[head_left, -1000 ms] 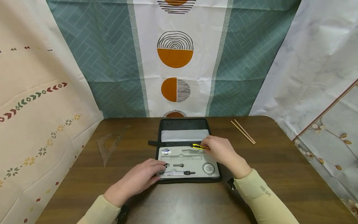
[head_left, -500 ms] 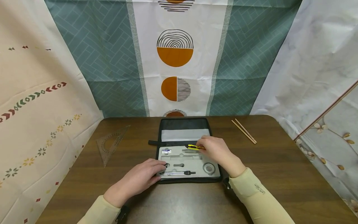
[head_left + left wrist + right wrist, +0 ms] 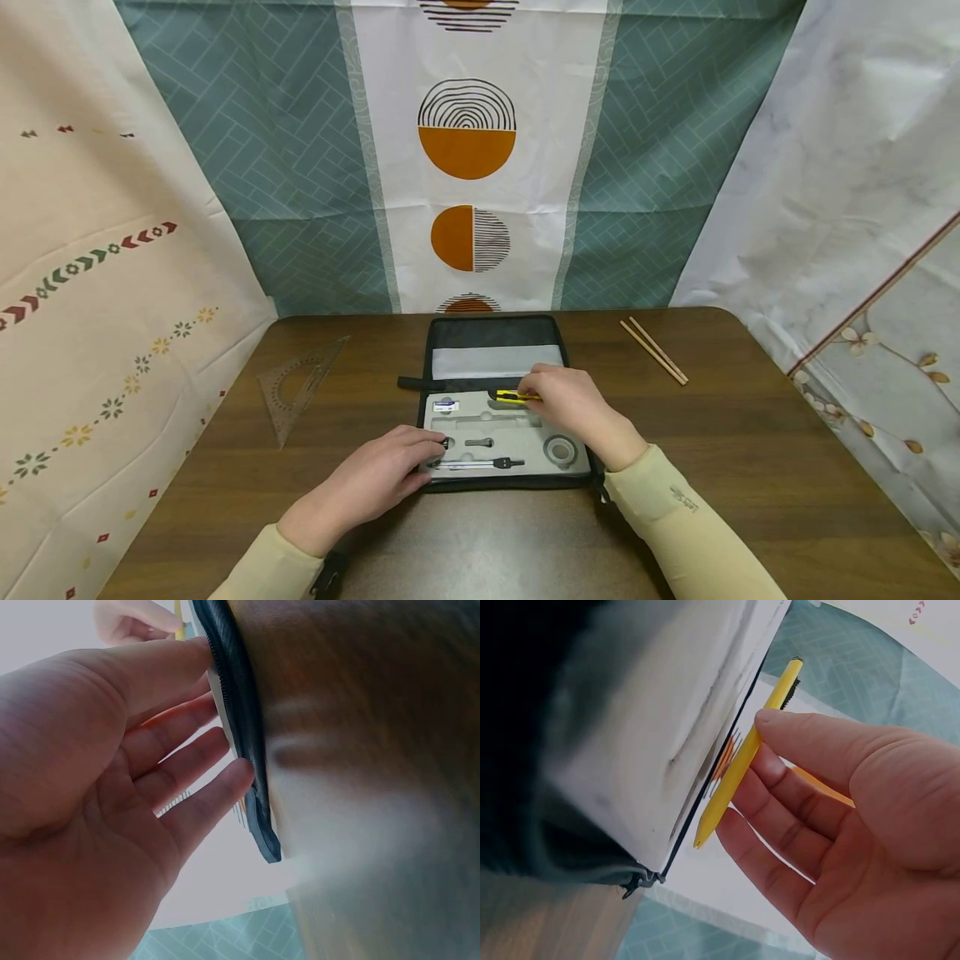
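Observation:
A black zippered case point(image 3: 495, 332) lies unfolded, with a pale grey moulded insert point(image 3: 517, 442) in its near half. My right hand point(image 3: 566, 404) pinches a yellow utility knife point(image 3: 742, 769) with a black slider, held low over the upper right slot. In the right wrist view the thumb presses one side of the knife and the fingers support the other. My left hand point(image 3: 367, 483) rests on the case's left edge, fingers loosely extended, fingertips over the insert. A compass point(image 3: 480, 463) lies in the lower slot; a small metal piece point(image 3: 480, 442) sits above it.
A small blue-and-white packet point(image 3: 446, 406) sits in the insert's upper left, a round grey item point(image 3: 560, 451) at lower right. A clear set square point(image 3: 283, 417) lies on the wooden table point(image 3: 480, 550) at left; two thin wooden sticks point(image 3: 656, 354) lie at back right.
My right hand has moved left with the utility knife and sits over the insert's upper slot. My left hand has stayed in place.

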`<control>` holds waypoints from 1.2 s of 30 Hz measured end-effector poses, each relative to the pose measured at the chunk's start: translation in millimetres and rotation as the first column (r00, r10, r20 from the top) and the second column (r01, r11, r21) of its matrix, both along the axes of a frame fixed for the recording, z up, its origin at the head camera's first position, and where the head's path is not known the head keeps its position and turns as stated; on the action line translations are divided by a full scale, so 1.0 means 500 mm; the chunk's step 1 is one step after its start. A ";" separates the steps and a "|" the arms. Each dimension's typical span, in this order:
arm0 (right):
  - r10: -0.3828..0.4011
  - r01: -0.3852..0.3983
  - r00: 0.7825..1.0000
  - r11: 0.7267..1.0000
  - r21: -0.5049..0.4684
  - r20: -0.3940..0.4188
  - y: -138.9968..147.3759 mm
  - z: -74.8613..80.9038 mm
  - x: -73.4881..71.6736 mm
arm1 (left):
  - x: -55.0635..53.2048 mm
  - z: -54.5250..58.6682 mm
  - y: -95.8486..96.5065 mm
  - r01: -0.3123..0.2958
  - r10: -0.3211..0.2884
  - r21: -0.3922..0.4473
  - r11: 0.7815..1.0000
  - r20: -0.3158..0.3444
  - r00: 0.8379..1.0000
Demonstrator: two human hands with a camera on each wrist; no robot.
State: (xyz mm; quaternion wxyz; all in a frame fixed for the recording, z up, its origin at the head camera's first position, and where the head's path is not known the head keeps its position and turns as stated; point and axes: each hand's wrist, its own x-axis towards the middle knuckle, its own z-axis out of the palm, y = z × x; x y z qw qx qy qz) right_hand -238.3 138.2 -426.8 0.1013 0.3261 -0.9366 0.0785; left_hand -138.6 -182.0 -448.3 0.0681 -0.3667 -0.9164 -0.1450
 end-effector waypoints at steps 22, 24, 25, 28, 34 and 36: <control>-0.004 0.002 0.998 0.999 0.044 0.057 -0.005 -0.005 -0.001 | 0.002 0.001 -0.001 0.001 -0.001 -0.002 1.000 -0.005 1.000; -0.009 0.006 0.998 0.999 0.046 0.063 -0.006 -0.005 -0.002 | 0.002 0.002 0.000 -0.001 0.001 -0.003 1.000 -0.002 1.000; -0.011 0.008 0.998 0.999 0.045 0.067 -0.006 -0.006 -0.002 | 0.003 0.003 0.000 -0.003 0.003 -0.003 1.000 0.003 1.000; -0.019 0.016 0.997 0.999 0.041 0.075 -0.007 -0.007 -0.003 | 0.003 0.005 -0.001 -0.004 0.004 -0.003 1.000 0.008 1.000; -0.020 0.018 0.997 0.999 0.033 0.071 -0.007 -0.010 -0.005 | 0.003 0.004 -0.002 -0.004 0.004 -0.003 1.000 0.009 1.000; -0.016 0.014 0.998 1.000 0.026 0.068 -0.007 -0.011 -0.005 | 0.003 0.004 -0.002 -0.002 0.002 -0.002 1.000 0.007 1.000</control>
